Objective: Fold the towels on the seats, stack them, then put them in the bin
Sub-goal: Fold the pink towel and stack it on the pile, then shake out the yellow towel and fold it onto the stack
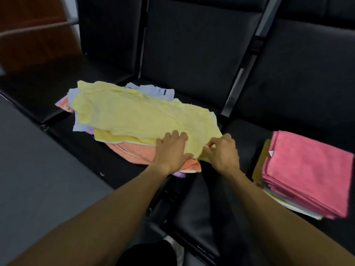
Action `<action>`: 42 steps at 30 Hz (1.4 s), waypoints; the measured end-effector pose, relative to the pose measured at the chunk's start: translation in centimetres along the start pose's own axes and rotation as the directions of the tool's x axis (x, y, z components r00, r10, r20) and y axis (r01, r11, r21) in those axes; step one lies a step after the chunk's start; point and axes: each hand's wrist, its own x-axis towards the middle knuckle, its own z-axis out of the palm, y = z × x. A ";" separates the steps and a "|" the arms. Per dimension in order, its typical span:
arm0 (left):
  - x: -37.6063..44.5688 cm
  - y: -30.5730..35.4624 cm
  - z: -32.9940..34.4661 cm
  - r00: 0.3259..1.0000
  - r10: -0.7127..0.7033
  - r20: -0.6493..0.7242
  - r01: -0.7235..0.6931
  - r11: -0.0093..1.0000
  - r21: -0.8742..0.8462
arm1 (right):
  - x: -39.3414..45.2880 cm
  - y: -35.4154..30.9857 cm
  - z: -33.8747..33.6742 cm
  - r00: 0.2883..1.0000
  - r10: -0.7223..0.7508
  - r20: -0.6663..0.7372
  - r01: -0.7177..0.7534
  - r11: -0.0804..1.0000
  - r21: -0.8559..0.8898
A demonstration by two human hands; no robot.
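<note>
Both forearms reach in from the near edge toward the middle seat (119, 166), and both hands sit at the near right corner of the yellow towel (138, 116). That towel tops an unfolded pile of towels (134, 152) in orange, lilac and pale blue. Its long axis runs from far left to near right, so nearly all its length lies away from the fingers, up and to the left.

Left hand (172, 150): fingers straight and close together, laid flat on the towel's near edge, pressing it down. It holds nothing.

Right hand (222, 152): fingers curled, thumb and forefinger pinching the towel's corner just where it overhangs the pile. The two hands are near each other but not touching.

Judgement: the right hand has the corner and is better placed to draw the towel off or turn it over; the left hand must slide left along the near edge to find the other corner.

Stack of folded towels (307, 173), pink uppermost, rests on the right seat (288, 83), well apart from the pile. No bin is in view.
</note>
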 end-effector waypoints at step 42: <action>-6.6 23.9 1.8 0.960 0.165 -0.225 -0.221 0.943 -0.249 | -15.9 17.2 -15.2 0.729 0.628 -0.272 -0.247 0.612 0.751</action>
